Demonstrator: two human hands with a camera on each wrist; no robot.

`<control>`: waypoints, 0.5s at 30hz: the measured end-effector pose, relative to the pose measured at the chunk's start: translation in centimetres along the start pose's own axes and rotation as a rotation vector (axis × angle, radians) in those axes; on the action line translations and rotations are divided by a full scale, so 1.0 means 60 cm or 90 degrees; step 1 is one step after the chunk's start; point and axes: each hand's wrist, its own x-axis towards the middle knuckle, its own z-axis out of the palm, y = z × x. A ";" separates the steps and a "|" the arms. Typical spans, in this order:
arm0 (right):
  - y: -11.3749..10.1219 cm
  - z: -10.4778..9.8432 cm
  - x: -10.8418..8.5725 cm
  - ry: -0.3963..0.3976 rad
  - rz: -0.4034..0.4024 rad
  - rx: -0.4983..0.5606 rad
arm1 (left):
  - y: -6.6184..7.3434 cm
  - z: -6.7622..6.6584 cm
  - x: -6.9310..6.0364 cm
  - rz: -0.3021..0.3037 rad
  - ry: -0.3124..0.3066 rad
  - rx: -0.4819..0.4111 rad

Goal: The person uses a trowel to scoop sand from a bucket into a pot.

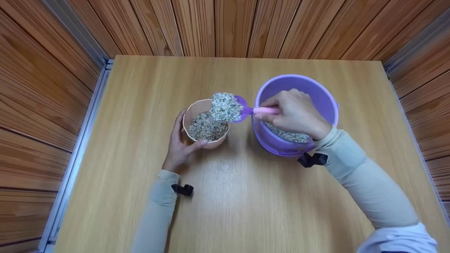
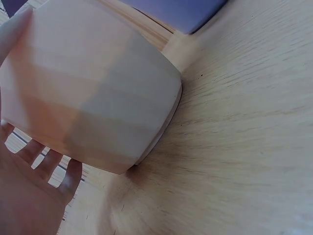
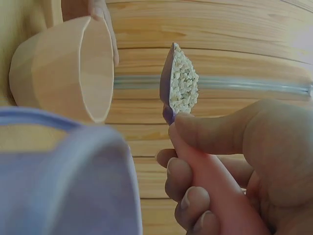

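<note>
My right hand [image 1: 295, 110] grips the pink handle [image 3: 210, 186] of a purple shovel [image 1: 242, 109], its blade heaped with pale gravel [image 3: 184, 83]. In the head view the loaded blade is over the right rim of a peach faceted pot [image 1: 198, 105], which holds darker-looking gravel [image 1: 207, 127]. My left hand [image 1: 179, 146] is wrapped round the pot's left side, thumb on the near side and fingers behind. The left wrist view shows the pot's wall [image 2: 98, 88] and base on the table. Beneath my right hand stands a purple bucket [image 1: 321, 102] with gravel [image 1: 290, 135] inside.
The light wooden table [image 1: 225, 203] has wood-panelled walls [image 1: 232, 28] on its far, left and right sides. A metal rail [image 1: 82, 140] runs along the left edge. The bucket's handle hangs against its near side. Black wrist devices [image 1: 182, 189] sit on both sleeves.
</note>
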 end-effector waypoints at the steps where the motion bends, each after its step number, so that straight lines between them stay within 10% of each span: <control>1: -0.003 0.003 0.001 -0.004 0.000 0.000 | 0.000 0.000 0.000 0.000 0.000 0.000; 15: -0.028 0.044 0.021 -0.068 0.011 0.017 | 0.001 0.001 -0.002 0.006 0.003 0.009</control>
